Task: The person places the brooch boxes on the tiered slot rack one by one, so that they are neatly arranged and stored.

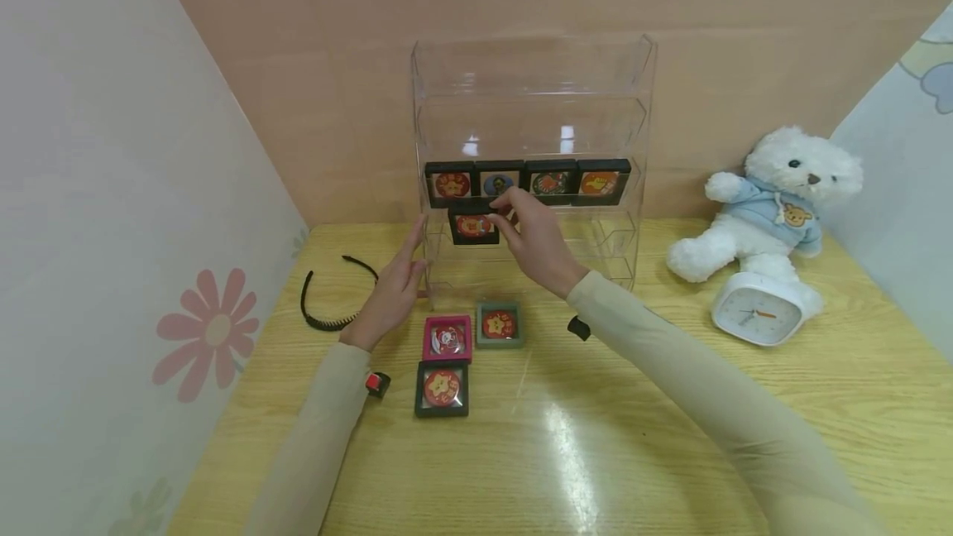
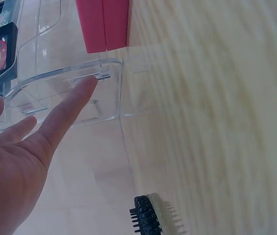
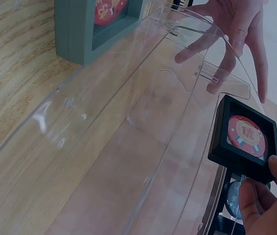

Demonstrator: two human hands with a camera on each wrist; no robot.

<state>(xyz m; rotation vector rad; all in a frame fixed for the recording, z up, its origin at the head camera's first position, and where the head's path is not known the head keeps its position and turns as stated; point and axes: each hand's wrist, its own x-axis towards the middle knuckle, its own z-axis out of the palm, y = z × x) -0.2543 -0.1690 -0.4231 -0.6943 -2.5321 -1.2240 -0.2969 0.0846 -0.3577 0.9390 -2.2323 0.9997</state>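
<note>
Pinching the right edge of a black square frame (image 1: 474, 226) between thumb and fingers, the right hand (image 1: 538, 242) holds it in front of a clear tiered rack (image 1: 532, 94), face outward. Inside the held frame is a round red disc. It sits just below the left part of a row of four black frames (image 1: 552, 182) standing side by side on one tier; whether it touches the rack cannot be told.

The left hand (image 1: 389, 296) has its fingers stretched out and spread, gripping nothing, and they rest against the rack's left side panel.

On the wooden surface (image 1: 655, 453) in front of the rack lie three more frames: a pink one (image 1: 447, 339), a green one (image 1: 500, 325) just to its right, and a dark one (image 1: 442, 389) nearer the person, against the pink one's edge. A black toothed headband (image 1: 324, 324) lies left of the rack, partly behind the left hand. To the right, a white plush bear (image 1: 774, 197) in a blue top sits with a white clock (image 1: 758, 309) leaning at its legs.
</note>
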